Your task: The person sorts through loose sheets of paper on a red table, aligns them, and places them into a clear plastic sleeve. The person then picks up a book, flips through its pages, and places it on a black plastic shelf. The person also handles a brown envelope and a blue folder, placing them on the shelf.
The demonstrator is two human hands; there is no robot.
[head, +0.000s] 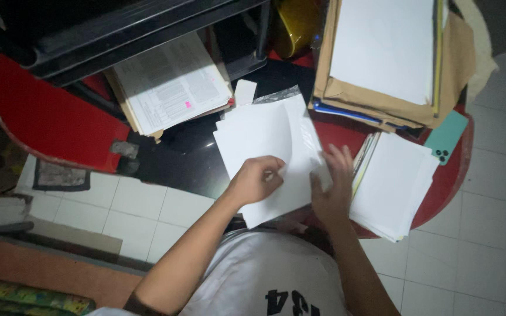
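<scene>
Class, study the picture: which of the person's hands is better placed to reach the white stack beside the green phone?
Probably the right hand: it lies flat at the held sheets' edge, touching the white stack. The left hand is curled, gripping the sheets.

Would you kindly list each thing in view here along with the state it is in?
Left hand: closed, pinching the white sheets.
Right hand: open, fingers spread flat on the sheets' edge.
White sheets: loose, fanned, slightly askew.
Paper stack: lying flat, edges uneven.
Brown folder: open, white paper on top.
Printed pages: stacked, tilted.
Teal phone: face down, partly tucked under the folder.
</scene>
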